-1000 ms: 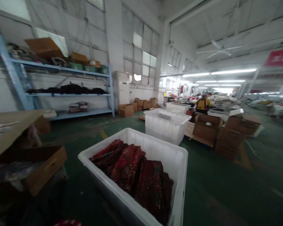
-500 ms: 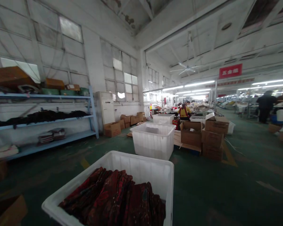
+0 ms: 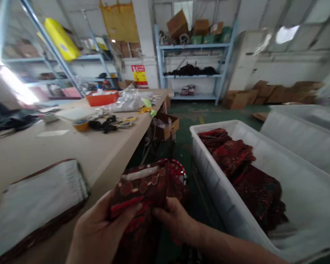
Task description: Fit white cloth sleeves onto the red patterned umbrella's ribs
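Note:
Both my hands hold a dark red patterned cloth (image 3: 143, 183) in front of me, just off the table's edge. My left hand (image 3: 99, 231) grips its lower left side with the thumb pressed on top. My right hand (image 3: 176, 220) pinches its lower right side. To the right stands a white plastic bin (image 3: 209, 161) with more red patterned cloth (image 3: 242, 165) piled inside. A flat stack of clear bags (image 3: 35, 201) lies on the wooden table (image 3: 71, 146) at my left.
The table carries an orange tray (image 3: 101, 98), scissors and black items (image 3: 110, 124), a tape roll (image 3: 81, 125) and crumpled plastic (image 3: 129, 102). A second white bin (image 3: 302, 135) stands at the right. Blue shelves (image 3: 192, 55) and cardboard boxes (image 3: 264, 95) line the back wall.
The view has swung from the factory hall down and left to the table. My hands, unseen before, now appear holding the red cloth.

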`<state>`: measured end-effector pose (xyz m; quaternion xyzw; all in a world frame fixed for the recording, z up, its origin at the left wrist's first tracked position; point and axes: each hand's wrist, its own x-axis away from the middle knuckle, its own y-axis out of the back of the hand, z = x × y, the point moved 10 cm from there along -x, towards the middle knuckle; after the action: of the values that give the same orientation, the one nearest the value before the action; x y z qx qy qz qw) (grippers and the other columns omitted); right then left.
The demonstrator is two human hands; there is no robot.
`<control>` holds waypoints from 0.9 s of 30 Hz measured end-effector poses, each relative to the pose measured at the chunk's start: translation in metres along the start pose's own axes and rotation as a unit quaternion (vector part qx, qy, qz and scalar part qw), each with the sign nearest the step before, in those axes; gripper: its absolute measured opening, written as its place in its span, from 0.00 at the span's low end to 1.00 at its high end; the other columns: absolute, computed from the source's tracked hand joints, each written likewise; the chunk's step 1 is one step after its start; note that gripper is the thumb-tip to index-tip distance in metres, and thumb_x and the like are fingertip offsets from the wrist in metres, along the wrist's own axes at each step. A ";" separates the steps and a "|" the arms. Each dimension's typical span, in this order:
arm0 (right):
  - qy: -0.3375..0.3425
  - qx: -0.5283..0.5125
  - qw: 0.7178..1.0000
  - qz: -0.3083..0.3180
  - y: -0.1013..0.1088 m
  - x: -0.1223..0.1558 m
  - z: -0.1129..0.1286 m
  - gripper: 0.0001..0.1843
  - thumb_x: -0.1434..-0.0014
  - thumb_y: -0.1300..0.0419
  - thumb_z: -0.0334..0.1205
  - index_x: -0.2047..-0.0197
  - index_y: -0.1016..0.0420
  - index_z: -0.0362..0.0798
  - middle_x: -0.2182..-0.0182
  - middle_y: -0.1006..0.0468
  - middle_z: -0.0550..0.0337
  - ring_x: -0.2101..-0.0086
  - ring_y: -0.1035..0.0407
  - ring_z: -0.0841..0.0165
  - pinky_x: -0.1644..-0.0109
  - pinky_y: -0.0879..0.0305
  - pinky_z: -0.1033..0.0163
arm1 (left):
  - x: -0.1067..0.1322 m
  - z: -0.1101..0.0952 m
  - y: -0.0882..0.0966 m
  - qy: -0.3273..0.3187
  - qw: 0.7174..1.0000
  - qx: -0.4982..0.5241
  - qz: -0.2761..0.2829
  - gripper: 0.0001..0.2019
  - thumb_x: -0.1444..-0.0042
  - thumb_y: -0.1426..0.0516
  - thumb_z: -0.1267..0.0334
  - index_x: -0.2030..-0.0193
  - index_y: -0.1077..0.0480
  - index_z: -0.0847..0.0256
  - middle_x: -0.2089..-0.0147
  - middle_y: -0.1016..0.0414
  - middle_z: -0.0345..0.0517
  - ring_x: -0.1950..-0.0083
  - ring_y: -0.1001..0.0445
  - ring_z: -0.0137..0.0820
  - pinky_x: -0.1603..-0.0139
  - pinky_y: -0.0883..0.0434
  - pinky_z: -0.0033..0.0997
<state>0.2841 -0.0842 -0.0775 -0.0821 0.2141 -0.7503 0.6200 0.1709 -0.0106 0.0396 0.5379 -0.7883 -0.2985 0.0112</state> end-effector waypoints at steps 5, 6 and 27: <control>-0.056 0.031 0.997 -0.042 0.030 0.011 -0.036 0.18 0.42 0.42 0.49 0.54 0.23 0.47 0.62 0.21 0.60 0.59 0.29 0.64 0.48 0.35 0.57 | 0.015 0.064 0.005 0.074 0.997 0.019 -0.021 0.17 0.56 0.37 0.52 0.62 0.28 0.60 0.71 0.24 0.37 0.72 0.26 0.30 0.72 0.27 0.25; -0.072 0.060 0.995 -0.037 0.039 0.010 -0.036 0.17 0.41 0.42 0.48 0.55 0.23 0.46 0.64 0.22 0.61 0.60 0.29 0.65 0.51 0.34 0.58 | 0.020 0.079 0.007 0.080 0.996 0.025 -0.034 0.17 0.55 0.37 0.52 0.62 0.29 0.60 0.73 0.25 0.37 0.73 0.27 0.29 0.73 0.28 0.24; -0.185 0.034 0.972 -0.139 0.192 -0.129 -0.097 0.22 0.43 0.43 0.46 0.47 0.32 0.48 0.60 0.21 0.55 0.61 0.26 0.66 0.52 0.34 0.55 | 0.079 0.249 -0.075 0.238 0.942 -0.066 0.227 0.17 0.51 0.45 0.46 0.72 0.27 0.58 0.72 0.24 0.41 0.67 0.26 0.34 0.65 0.30 0.27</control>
<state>0.4465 0.0350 -0.2268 -0.2274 0.0562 -0.8076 0.5412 0.1167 0.0177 -0.2254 0.3976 -0.8426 -0.2026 0.3016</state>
